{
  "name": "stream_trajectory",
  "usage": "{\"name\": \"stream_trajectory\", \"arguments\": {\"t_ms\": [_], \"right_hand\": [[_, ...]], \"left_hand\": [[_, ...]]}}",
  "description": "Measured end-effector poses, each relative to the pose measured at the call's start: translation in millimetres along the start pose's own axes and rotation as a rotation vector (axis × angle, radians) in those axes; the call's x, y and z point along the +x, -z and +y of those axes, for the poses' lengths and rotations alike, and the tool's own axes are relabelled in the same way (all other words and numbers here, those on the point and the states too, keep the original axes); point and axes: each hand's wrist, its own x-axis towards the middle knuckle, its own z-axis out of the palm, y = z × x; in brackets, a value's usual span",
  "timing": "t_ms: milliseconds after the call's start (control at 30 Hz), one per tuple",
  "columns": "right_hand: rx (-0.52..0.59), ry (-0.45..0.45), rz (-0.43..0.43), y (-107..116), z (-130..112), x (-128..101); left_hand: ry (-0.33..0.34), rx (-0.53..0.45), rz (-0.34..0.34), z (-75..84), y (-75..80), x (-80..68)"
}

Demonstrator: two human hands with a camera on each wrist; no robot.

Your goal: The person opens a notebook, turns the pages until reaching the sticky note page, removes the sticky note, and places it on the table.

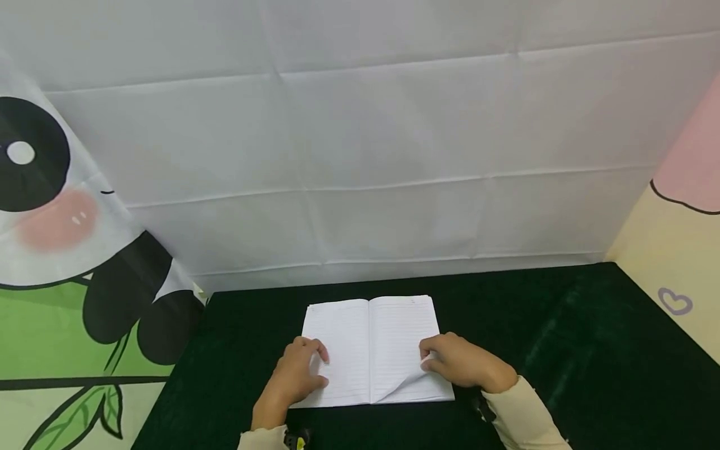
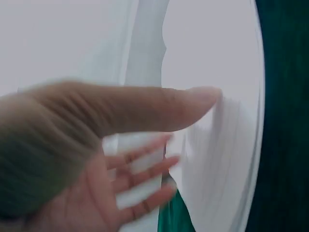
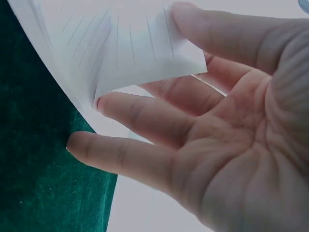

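On the dark green surface (image 1: 562,337) before us, an open lined notebook (image 1: 372,340) lies flat, near the front edge and roughly centred between our arms. Our left hand (image 1: 298,372) rests on the lower part of the left page, its fingers (image 2: 145,166) loosely spread and pressing the paper down, the thumb stretched out across the sheet in the left wrist view. Our right hand (image 1: 461,361) sits at the lower outer part of the right page, where the bottom corner of the top sheet (image 1: 402,384) curls up off the pages beneath. In the right wrist view, that lifted page corner (image 3: 145,53) is pinched between our thumb above and the fingers (image 3: 140,116) below, the remaining fingers fanned apart beneath the paper. Behind the notebook hangs a creased white cloth backdrop (image 1: 365,144), with a panda-print panel (image 1: 62,250) at left and a pink-and-cream panel (image 1: 675,250) at right.
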Motion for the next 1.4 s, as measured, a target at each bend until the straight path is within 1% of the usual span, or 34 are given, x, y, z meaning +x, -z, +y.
{"name": "stream_trajectory", "arguments": {"t_ms": [67,167,200,233,300,400,500,567,733,833,967,1033,1133,1233,1400], "right_hand": [[0.010,-0.004,0.000,0.2,0.1,0.5],[0.017,-0.017,0.004,0.7,0.2,0.9],[0.019,-0.021,0.007,0.8,0.1,0.9],[0.023,-0.025,0.007,0.9,0.1,0.9],[0.027,-0.021,0.009,1.1,0.0,0.8],[0.034,-0.016,0.014,1.2,-0.2,1.1],[0.038,-0.033,0.018,0.5,-0.5,1.5],[0.040,-0.052,0.024,0.3,-0.7,1.7],[0.065,-0.081,0.053,-0.2,-1.1,2.0],[0.087,-0.094,0.078,-1.8,-1.6,1.9],[0.098,-0.135,0.119,-4.3,-3.5,0.4],[0.101,-0.161,0.142,-5.8,-4.7,0.3],[0.112,-0.196,0.168,-9.4,-7.2,1.5],[0.131,-0.220,0.160,-13.6,-10.3,2.7],[0.139,-0.240,0.138,-16.4,-14.9,1.9]], "left_hand": [[-0.137,-0.006,-0.046,9.3,-5.2,0.6],[-0.322,-0.054,-0.144,27.1,-13.6,-0.6],[-0.356,-0.070,-0.175,33.5,-17.1,-1.2],[-0.375,-0.082,-0.195,40.0,-21.2,-1.8],[-0.375,-0.073,-0.205,52.0,-30.3,-3.2],[-0.345,-0.017,-0.173,64.6,-41.9,-5.0],[-0.323,0.048,-0.128,70.4,-49.3,-5.5],[-0.315,0.063,-0.108,72.0,-51.8,-5.5],[-0.302,0.056,-0.109,74.6,-52.8,-5.2],[-0.299,0.055,-0.092,76.4,-53.1,-4.8],[-0.309,0.049,-0.026,78.8,-55.2,-2.8],[-0.300,0.043,0.002,79.8,-55.9,-1.7],[-0.262,0.025,0.039,79.7,-55.7,-1.0],[-0.213,0.013,0.079,78.0,-54.0,-1.4],[-0.173,0.029,0.194,75.2,-48.1,0.5]]}}
